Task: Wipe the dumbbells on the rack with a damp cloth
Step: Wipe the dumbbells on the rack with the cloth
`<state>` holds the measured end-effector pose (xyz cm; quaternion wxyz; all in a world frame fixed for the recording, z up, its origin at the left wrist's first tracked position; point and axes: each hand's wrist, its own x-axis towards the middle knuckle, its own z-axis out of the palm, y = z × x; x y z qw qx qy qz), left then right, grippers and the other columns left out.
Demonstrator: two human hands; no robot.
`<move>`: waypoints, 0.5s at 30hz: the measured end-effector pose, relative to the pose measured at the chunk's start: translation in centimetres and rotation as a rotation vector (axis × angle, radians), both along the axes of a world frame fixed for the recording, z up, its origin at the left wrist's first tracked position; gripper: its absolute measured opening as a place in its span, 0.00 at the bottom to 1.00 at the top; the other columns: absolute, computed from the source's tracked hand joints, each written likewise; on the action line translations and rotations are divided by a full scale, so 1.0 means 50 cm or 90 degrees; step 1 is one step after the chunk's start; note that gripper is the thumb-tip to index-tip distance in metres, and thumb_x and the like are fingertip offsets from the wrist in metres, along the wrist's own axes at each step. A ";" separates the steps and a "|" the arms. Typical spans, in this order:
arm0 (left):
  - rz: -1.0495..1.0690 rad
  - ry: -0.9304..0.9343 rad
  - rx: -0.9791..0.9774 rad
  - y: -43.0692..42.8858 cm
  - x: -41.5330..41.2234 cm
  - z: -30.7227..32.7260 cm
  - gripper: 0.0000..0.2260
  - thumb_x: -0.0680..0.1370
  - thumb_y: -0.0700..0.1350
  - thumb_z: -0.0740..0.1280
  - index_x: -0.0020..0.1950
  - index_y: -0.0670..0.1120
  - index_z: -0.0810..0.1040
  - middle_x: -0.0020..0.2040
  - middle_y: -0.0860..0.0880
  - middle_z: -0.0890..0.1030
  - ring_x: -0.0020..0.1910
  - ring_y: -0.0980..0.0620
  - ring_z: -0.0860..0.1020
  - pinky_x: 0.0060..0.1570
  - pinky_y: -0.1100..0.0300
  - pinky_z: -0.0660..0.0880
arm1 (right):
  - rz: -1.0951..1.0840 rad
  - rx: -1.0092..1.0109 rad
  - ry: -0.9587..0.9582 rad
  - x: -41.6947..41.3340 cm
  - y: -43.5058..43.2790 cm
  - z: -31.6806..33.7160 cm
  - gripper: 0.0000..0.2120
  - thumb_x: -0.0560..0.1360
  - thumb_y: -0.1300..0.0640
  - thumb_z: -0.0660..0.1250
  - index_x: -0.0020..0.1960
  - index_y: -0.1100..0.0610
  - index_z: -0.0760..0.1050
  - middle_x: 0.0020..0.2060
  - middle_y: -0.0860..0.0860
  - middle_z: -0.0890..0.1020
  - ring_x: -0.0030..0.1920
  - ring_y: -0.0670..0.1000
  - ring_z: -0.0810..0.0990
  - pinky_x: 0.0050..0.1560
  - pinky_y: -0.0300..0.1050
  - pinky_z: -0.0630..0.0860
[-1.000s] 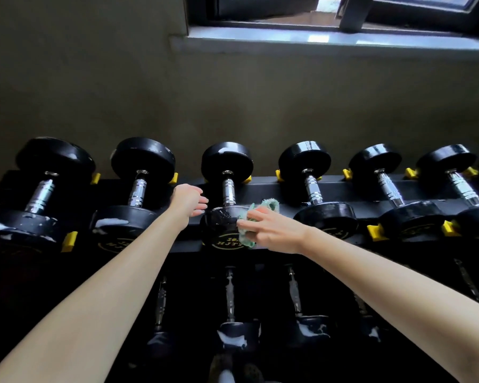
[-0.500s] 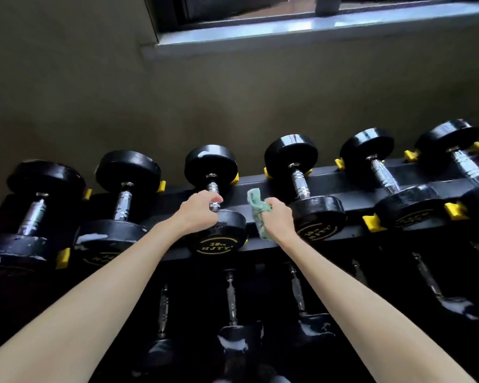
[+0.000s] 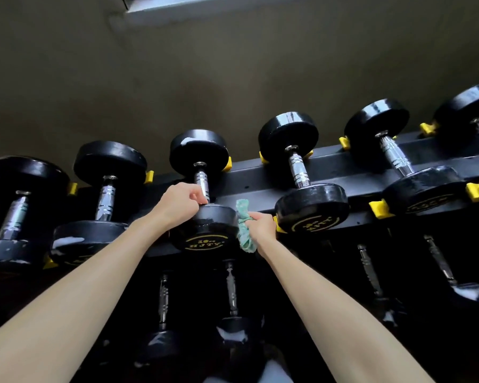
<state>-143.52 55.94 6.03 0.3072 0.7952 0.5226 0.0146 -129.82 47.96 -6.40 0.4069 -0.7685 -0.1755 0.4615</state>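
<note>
- The left hand (image 3: 177, 200) curls its fingers round the chrome handle of the middle dumbbell (image 3: 205, 217) on the top shelf of the rack (image 3: 260, 183).
- The right hand (image 3: 262, 226) grips a bunched green cloth (image 3: 244, 230), held against the right side of that dumbbell's near head.
- More dumbbells sit to the left and right on the same shelf, held by yellow stops (image 3: 379, 208).
- Others lie on a lower shelf, nearer and in shadow.
</note>
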 end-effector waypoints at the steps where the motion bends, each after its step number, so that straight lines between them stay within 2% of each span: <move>1: 0.001 -0.007 0.003 0.003 -0.001 -0.001 0.17 0.69 0.29 0.57 0.33 0.50 0.76 0.44 0.45 0.81 0.46 0.46 0.77 0.42 0.59 0.69 | -0.006 0.002 0.023 -0.001 -0.002 0.003 0.17 0.71 0.69 0.60 0.53 0.59 0.82 0.46 0.55 0.83 0.49 0.56 0.81 0.56 0.47 0.77; 3: 0.002 -0.018 0.003 0.007 0.002 -0.003 0.18 0.70 0.30 0.58 0.30 0.51 0.76 0.40 0.45 0.81 0.45 0.47 0.76 0.40 0.60 0.68 | -0.020 0.003 0.073 -0.001 -0.008 0.007 0.15 0.71 0.70 0.61 0.50 0.60 0.82 0.47 0.58 0.84 0.47 0.55 0.81 0.55 0.50 0.78; 5: 0.002 -0.025 0.007 0.010 0.004 -0.003 0.18 0.71 0.30 0.60 0.29 0.51 0.76 0.38 0.46 0.80 0.43 0.47 0.75 0.38 0.61 0.68 | -0.034 0.014 0.148 0.003 -0.018 0.016 0.15 0.71 0.72 0.59 0.48 0.61 0.82 0.45 0.59 0.82 0.42 0.54 0.79 0.49 0.49 0.78; 9: 0.012 -0.047 0.023 0.010 0.010 -0.004 0.18 0.70 0.29 0.60 0.28 0.50 0.76 0.35 0.50 0.78 0.41 0.50 0.74 0.37 0.66 0.68 | -0.028 0.040 0.258 0.022 -0.040 0.047 0.17 0.75 0.74 0.56 0.58 0.64 0.77 0.39 0.56 0.79 0.34 0.50 0.77 0.35 0.41 0.74; 15: 0.041 -0.072 -0.016 0.010 0.014 -0.002 0.17 0.71 0.30 0.60 0.31 0.48 0.79 0.35 0.52 0.78 0.41 0.53 0.74 0.39 0.62 0.68 | -0.079 0.094 0.313 0.018 -0.061 0.087 0.17 0.76 0.72 0.55 0.60 0.64 0.75 0.38 0.54 0.78 0.34 0.50 0.76 0.33 0.40 0.73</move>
